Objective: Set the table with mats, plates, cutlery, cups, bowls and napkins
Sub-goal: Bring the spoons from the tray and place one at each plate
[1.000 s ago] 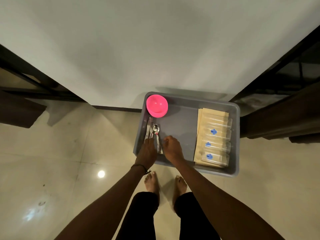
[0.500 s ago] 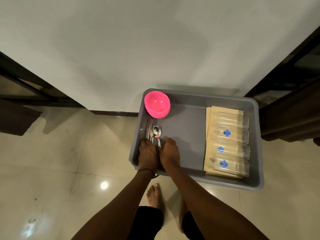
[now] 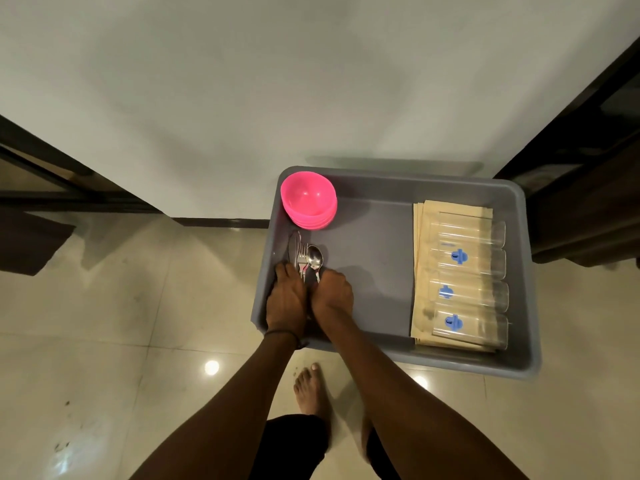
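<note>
Both hands down in grey tub [image 3: 391,355] on floor: left hand [image 3: 286,303] & right hand [image 3: 331,295] closed round handles of cutlery [image 3: 306,258] at tub's left side. Steel, stiff, slick, prob rattly; grip by handles as one bundle. Pink bowls [image 3: 308,199] behind, glasses [image 3: 471,282] on mats at right. Glossy tile floor, white wall

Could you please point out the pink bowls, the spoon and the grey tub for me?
pink bowls [image 3: 307,197], head view, inside of the top bowl.
spoon [image 3: 314,257], head view, on its bowl.
grey tub [image 3: 374,251], head view, bare floor of the tub.
</note>
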A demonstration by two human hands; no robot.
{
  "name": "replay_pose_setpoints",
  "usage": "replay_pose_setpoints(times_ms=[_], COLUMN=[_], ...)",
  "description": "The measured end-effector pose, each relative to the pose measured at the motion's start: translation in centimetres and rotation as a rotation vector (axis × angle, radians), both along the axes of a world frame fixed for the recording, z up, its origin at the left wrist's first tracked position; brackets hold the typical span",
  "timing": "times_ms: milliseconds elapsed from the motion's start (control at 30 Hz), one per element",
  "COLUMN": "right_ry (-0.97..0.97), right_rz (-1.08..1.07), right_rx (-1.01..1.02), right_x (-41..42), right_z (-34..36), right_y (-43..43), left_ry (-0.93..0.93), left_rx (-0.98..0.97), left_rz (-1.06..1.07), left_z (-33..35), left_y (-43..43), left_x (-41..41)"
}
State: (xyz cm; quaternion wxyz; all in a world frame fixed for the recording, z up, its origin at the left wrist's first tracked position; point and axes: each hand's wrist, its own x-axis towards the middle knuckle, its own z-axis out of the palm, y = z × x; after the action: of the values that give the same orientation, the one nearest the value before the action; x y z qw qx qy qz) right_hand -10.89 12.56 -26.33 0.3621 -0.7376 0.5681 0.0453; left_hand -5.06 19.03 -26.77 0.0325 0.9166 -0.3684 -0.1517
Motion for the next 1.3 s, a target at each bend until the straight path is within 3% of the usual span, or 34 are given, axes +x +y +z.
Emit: replay_pose_setpoints(times_ms=[400,533,700,867,1067,1300], right_ry=[-0.126,-0.201,-0.273,-0.316,-0.491,-0.656], right_rz=[-0.197,-0.264,-0.267,-0.278,-0.462,-0.749], right_rx=[0.134,0.219,0.281,0.308,0.443,0.318], right_x=[-1.4,-2.9,-5.7,-9.2,-15.3,-24.2], right_z=[0.5,0.9,4.4,10.7,22.1,32.8], right_y=[-0.5,-0.6,-0.1,-0.1,-0.7,2.8], left_ry=[0.142,0.278,0.899,1.374,1.359,1.400], left_rx=[-0.231,-0.401,-0.514,-0.409,-0.418,-0.365], left_rz=[-0.002,0.084,0.390,0.526,0.492,0.222], left_z=[0.0,1.3,5.1,12.0,21.2,31.4], left_y=[0.1,-1.0,-2.9,-3.4,-4.3,-3.8], left_x=[0.2,-0.7,-3.2,-5.3,-10.1,-18.3])
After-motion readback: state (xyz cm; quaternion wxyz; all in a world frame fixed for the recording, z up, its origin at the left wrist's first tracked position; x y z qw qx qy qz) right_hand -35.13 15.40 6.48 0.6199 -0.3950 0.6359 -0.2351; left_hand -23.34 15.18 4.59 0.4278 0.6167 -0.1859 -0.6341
